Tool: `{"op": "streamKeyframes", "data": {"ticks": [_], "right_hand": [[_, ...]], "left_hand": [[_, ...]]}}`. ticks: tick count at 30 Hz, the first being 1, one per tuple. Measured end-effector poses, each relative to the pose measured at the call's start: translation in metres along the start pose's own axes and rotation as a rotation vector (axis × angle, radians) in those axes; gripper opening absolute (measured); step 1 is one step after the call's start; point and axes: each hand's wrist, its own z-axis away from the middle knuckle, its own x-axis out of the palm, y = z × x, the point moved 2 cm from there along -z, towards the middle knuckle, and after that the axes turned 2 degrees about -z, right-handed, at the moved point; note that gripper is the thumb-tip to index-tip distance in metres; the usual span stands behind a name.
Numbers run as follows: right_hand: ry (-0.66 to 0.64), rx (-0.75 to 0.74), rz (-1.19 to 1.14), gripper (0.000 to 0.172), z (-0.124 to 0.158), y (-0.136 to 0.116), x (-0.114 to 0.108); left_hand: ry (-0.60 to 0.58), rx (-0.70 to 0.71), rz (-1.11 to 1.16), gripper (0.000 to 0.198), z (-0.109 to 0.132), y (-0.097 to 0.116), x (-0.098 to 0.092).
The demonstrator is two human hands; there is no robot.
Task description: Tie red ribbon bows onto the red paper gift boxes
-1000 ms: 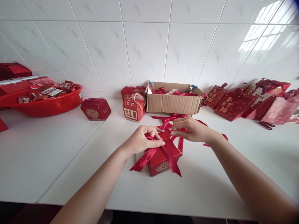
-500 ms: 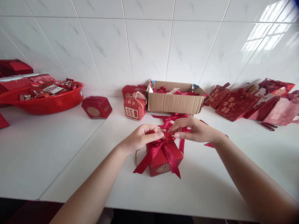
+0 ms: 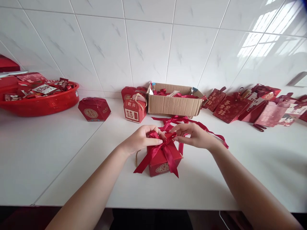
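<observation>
A red gift box (image 3: 168, 154) with a gold round emblem stands on the white table, a twisted rope handle at its left side. Tied on its top is a shiny dark-red ribbon bow (image 3: 165, 144), with two loops up and two tails hanging over the front. My left hand (image 3: 141, 140) pinches the left loop close to the knot. At the tip of the right loop, the thumb and index finger of my right hand (image 3: 188, 134) close on the ribbon. Fingers partly hide both loops.
Loose ribbon (image 3: 203, 125) trails behind the box from a cardboard box (image 3: 174, 105). Small red gift boxes (image 3: 134, 110) (image 3: 94, 109) stand further left, beside a red basket (image 3: 43, 107) of wrapped sweets. Several red gift bags (image 3: 230, 107) lean against the tiled wall at right.
The right hand has moved slightly away from the knot, and the bow's two loops now show more fully. The whole view has shifted a little to the right.
</observation>
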Motion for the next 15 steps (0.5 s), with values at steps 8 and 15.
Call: {"op": "streamKeyframes", "data": {"ticks": [8, 15], "right_hand": [[0.386, 0.191, -0.176, 0.042, -0.005, 0.015, 0.032], [0.482, 0.252, -0.472, 0.030, 0.003, 0.016, 0.038]], "left_hand": [[0.130, 0.104, -0.095, 0.016, -0.005, -0.008, -0.002], [0.181, 0.171, -0.024, 0.022, -0.014, -0.024, -0.006]]}}
